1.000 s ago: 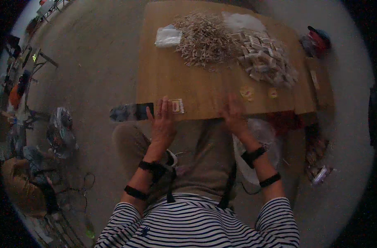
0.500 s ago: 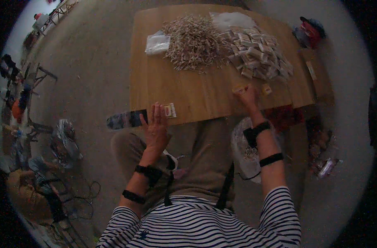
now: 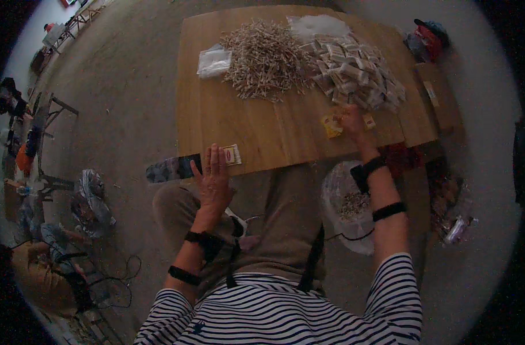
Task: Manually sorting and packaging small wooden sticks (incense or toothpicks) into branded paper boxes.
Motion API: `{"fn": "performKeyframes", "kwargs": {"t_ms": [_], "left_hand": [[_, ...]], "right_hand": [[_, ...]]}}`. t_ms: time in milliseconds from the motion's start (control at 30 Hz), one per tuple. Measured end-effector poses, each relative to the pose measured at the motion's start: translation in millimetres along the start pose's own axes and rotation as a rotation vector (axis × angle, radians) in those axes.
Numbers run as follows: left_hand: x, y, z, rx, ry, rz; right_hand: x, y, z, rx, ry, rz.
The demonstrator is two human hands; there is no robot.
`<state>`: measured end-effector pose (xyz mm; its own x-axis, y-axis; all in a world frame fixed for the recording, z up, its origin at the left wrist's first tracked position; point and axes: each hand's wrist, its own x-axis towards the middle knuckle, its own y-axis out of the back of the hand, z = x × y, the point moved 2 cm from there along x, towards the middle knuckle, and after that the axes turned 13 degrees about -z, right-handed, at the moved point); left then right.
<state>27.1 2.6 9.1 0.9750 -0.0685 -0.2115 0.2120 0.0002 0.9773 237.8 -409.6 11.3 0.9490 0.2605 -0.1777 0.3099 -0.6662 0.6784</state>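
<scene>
My left hand (image 3: pixel 215 181) lies flat at the table's near edge, fingers stretched out. Its fingertips are beside a small packet of cotton-swab-like sticks (image 3: pixel 232 154) with a label. A dark, flat patterned strip (image 3: pixel 174 168) sticks out past the table edge to that hand's left. Over the right part of the table, my right hand (image 3: pixel 350 119) has its fingers curled together; whatever they hold is hidden. Small yellow cards lie either side of it, one on the left (image 3: pixel 332 126) and one on the right (image 3: pixel 369 121).
On the wooden table (image 3: pixel 251 129) are a big heap of loose sticks (image 3: pixel 266 60), a pile of filled clear packets (image 3: pixel 360 72) and empty plastic bags (image 3: pixel 214 61). A clear bag with sticks (image 3: pixel 354 206) sits below the right edge. Another person (image 3: pixel 44 276) is at lower left.
My right hand has shifted right and slightly away from me, off the left yellow card, which shows more. My left hand stays flat by the packet. The view has shifted slightly.
</scene>
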Motion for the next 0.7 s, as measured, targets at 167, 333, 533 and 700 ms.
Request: {"fn": "performKeyframes", "kwargs": {"t_ms": [167, 333, 533, 700], "left_hand": [[8.4, 2.2, 12.6, -0.019, -0.048, 0.038], [-3.8, 12.9, 3.4, -0.084, -0.013, 0.007], [-1.5, 13.3, 5.0, -0.073, -0.018, 0.005], [1.1, 14.8, 10.9, -0.115, -0.055, 0.045]], "right_hand": [[8.9, 44.2, 65.5, -0.453, 0.484, 0.305], [9.0, 10.8, 6.4, -0.227, 0.170, 0.184], [-12.7, 10.6, -24.7, 0.079, -0.071, -0.009], [-21.2, 4.3, -6.8, -0.285, -0.051, 0.318]]}}
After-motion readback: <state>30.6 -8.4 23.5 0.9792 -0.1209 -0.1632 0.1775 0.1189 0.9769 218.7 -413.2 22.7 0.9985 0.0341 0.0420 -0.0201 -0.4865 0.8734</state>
